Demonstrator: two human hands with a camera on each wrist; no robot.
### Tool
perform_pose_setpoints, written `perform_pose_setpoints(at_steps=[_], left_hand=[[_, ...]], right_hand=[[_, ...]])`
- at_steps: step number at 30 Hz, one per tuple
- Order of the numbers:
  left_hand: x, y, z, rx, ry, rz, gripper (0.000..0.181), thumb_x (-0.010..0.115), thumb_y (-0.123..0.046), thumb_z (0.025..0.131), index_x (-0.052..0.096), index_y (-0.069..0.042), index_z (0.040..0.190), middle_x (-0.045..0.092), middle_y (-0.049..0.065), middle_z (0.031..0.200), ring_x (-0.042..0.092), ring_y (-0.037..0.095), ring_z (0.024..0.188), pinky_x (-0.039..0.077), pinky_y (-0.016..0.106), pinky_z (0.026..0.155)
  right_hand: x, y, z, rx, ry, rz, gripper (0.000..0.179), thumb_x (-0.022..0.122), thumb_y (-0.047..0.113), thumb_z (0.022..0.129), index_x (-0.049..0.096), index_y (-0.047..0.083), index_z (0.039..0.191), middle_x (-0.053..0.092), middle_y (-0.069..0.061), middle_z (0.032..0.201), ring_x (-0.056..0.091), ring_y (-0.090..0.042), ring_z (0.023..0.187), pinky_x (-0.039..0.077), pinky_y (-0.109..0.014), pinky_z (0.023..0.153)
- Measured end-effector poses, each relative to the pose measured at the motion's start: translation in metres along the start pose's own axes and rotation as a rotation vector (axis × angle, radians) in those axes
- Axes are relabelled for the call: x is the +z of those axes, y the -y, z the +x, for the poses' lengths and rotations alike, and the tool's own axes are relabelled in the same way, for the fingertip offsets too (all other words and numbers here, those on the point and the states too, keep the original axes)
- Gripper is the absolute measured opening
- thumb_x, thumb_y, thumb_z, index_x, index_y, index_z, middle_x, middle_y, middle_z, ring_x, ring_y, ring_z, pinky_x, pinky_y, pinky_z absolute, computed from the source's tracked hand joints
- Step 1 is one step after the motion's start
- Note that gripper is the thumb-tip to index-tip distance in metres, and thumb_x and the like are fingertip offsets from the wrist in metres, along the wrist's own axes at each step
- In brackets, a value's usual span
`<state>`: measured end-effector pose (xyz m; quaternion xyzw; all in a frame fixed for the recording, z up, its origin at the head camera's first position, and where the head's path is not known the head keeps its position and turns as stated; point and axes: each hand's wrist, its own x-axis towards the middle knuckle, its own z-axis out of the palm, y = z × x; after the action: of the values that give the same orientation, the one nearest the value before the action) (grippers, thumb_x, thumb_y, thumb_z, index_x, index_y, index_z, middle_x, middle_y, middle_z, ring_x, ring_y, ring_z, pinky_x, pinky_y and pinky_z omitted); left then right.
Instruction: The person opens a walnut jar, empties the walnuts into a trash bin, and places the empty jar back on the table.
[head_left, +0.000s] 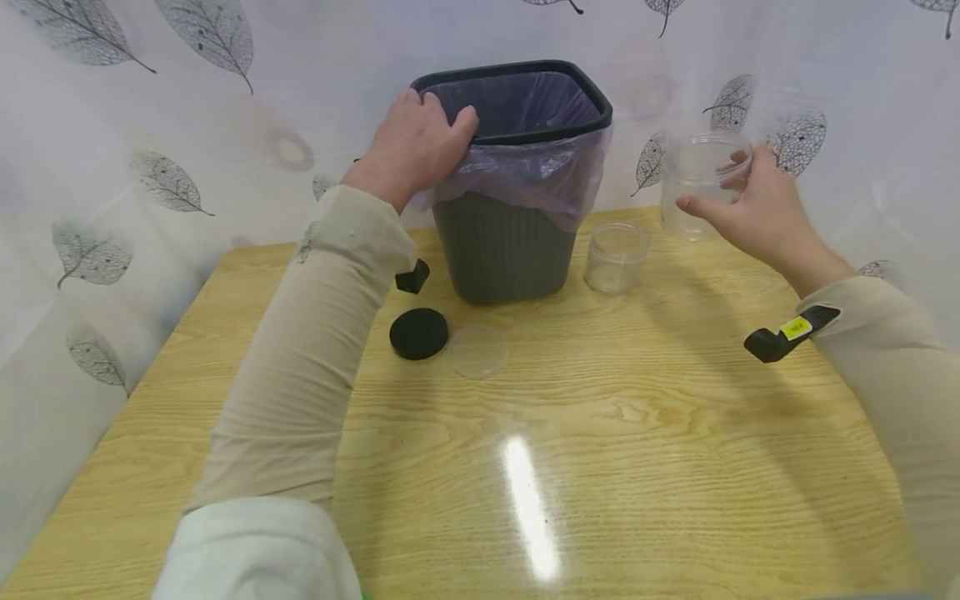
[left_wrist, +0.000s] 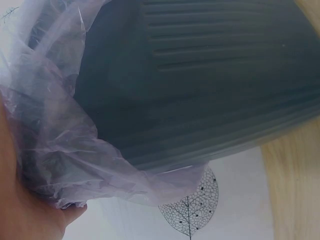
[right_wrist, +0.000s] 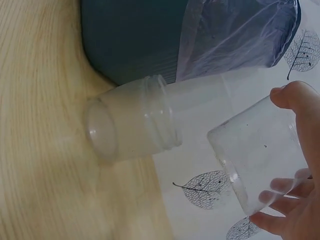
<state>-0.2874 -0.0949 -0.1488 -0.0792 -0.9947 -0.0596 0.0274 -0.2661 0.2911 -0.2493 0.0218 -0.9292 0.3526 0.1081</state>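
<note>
A dark grey trash can (head_left: 506, 250) with a black rim stands at the back of the table, lined with a thin purple plastic bag (head_left: 555, 179). My left hand (head_left: 423, 142) grips its rim at the left corner, over the folded liner; most of its fingers are hidden there. To the right of the can, my right hand (head_left: 757, 204) holds a clear plastic jar (right_wrist: 260, 150) up off the table, thumb on one side and fingers on the other. A second clear jar (head_left: 617, 258) stands upright on the table between the can and the held jar.
In front of the can lie a round black lid (head_left: 418, 333) and, beside it, a thin clear disc (head_left: 478, 352). The wooden table (head_left: 637, 467) backs onto a pale curtain (head_left: 300, 100) with leaf prints. A black strap mount (head_left: 791, 333) sits on my right wrist.
</note>
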Motion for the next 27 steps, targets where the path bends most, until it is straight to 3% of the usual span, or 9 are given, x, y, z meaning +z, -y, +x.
perform_pose_setpoints(at_steps=[27], left_hand=[[0.0, 0.001, 0.0, 0.006, -0.01, -0.007, 0.084, 0.001, -0.055, 0.1, 0.006, 0.007, 0.156, 0.012, 0.022, 0.163, 0.017, 0.03, 0.15, 0.015, 0.04, 0.125]], right_hand=[[0.05, -0.053, -0.027, 0.088, 0.051, 0.025, 0.108, 0.07, 0.058, 0.084, 0.014, -0.009, 0.148, 0.041, -0.033, 0.145, 0.043, -0.051, 0.128, 0.036, -0.064, 0.103]])
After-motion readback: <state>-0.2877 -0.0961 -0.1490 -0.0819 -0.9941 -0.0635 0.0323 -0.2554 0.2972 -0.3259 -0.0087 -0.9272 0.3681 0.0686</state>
